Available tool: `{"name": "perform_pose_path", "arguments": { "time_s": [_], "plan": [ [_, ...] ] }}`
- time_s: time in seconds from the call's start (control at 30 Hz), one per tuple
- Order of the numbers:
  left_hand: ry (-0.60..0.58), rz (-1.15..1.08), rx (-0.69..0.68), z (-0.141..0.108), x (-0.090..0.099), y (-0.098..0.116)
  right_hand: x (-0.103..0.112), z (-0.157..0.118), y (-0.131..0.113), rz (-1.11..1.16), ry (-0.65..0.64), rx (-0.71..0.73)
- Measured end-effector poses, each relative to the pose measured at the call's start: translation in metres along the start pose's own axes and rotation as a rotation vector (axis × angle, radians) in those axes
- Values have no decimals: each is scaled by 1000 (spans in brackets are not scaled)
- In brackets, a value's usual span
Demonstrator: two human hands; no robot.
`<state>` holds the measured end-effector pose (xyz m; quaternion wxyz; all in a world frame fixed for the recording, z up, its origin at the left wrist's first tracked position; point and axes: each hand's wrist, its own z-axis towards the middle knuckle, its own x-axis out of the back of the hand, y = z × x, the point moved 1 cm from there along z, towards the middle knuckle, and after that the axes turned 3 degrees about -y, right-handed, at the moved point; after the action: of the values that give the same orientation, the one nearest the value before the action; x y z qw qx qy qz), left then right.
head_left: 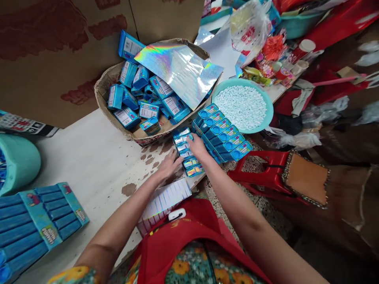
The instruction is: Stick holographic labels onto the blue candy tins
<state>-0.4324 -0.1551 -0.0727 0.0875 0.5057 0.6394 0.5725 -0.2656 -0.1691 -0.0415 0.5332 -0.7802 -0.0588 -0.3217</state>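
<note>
A short row of small blue boxes with shiny silver tops (194, 170) stands at the table's front edge. My right hand (196, 146) is over the far part of this row, its fingers drawn together on the tops; what they hold, if anything, is hidden. Beside the row's left side, my left hand (169, 165) has its fingers stretched out, their tips close to the boxes. Just right of the row stand several blue boxes with round recesses in their lids (225, 132). A striped stack of shiny white strips (168, 197) lies nearer my body.
Behind is a cut-down carton (114, 122) of loose blue boxes, with a holographic sheet (183, 71) across it. A turquoise basin (268, 106) of small white pellets sits right. Packed blue boxes (32, 221) and a turquoise bucket (23, 161) are left; a red stool (266, 169) is right.
</note>
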Motion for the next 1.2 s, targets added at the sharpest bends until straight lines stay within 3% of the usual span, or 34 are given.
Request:
{"name": "perform_pose_path", "arguments": {
  "time_s": [0.1,0.17,0.23,0.3,0.4,0.5,0.57,0.63,0.73,0.8,0.87,0.97,1.1,1.2],
  "plan": [
    [-201,248,277,-44,17,-29,9,-76,17,113,129,169],
    [-331,301,398,-72,18,-46,7,-133,42,129,246,60],
    [-400,227,404,-91,10,-55,-3,-177,70,156,168,-72],
    [-367,93,329,-102,1,-54,-13,-199,91,182,28,-143],
    [-286,-13,206,-110,-4,-35,-24,-196,99,182,-119,-88],
    [-252,-9,106,-124,13,-3,-26,-173,90,169,-362,-1],
    [-90,-6,115,-140,39,15,-24,-159,85,164,-601,5],
    [155,-15,193,-162,71,24,-15,-148,83,163,-774,-11],
    [446,-94,318,-196,104,20,6,-136,82,356,-829,-88],
    [603,-204,370,-214,106,9,20,-134,82,628,-791,-171],
    [721,-312,407,-227,93,-5,31,-138,83,860,-783,-244],
    [788,-405,479,-239,53,-21,40,-156,93,1013,-794,-320],
    [868,-496,529,-258,-2,-28,39,-194,123,991,-722,-342],
    [844,-462,560,-271,-37,-30,31,-223,154,797,-738,-358]
  ]
}}
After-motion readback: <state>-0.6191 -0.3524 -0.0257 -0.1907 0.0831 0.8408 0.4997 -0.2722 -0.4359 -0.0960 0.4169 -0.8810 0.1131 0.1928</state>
